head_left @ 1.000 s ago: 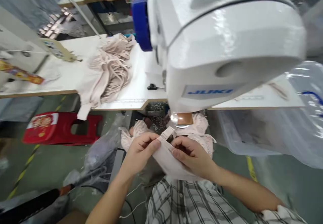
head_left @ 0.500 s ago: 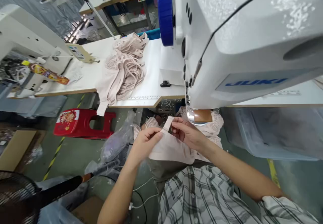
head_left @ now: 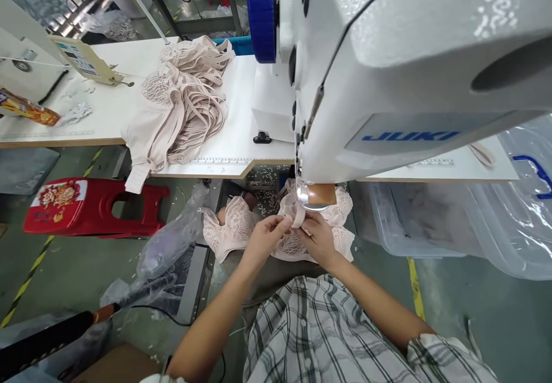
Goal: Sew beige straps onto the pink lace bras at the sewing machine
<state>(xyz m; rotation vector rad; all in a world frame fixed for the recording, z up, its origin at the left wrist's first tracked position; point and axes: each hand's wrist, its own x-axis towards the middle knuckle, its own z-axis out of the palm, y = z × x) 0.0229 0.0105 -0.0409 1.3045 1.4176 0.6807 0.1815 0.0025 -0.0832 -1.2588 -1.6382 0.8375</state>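
A pale pink lace bra (head_left: 235, 226) lies across my lap, its cups spread to both sides of my hands. My left hand (head_left: 267, 239) is closed, thumb and fingers pinching a band of it. Close beside it, my right hand (head_left: 319, 238) is closed on the same band, just below the sewing machine's head. The fingertips partly hide the gripped edge. Above them stands the white sewing machine (head_left: 388, 84), its needle area close to my right fingers.
A pile of pink bras (head_left: 185, 101) lies on the white table (head_left: 239, 107) to the left. A red stool (head_left: 99, 207) and a plastic bag (head_left: 172, 251) are on the floor. Clear plastic bins (head_left: 401, 222) stand at right. A bottle (head_left: 30, 107) lies at far left.
Both hands have moved up toward the machine head with the bra. The smooth panel that hung below them no longer shows; lace cups now do. The camera view has shifted to the right.
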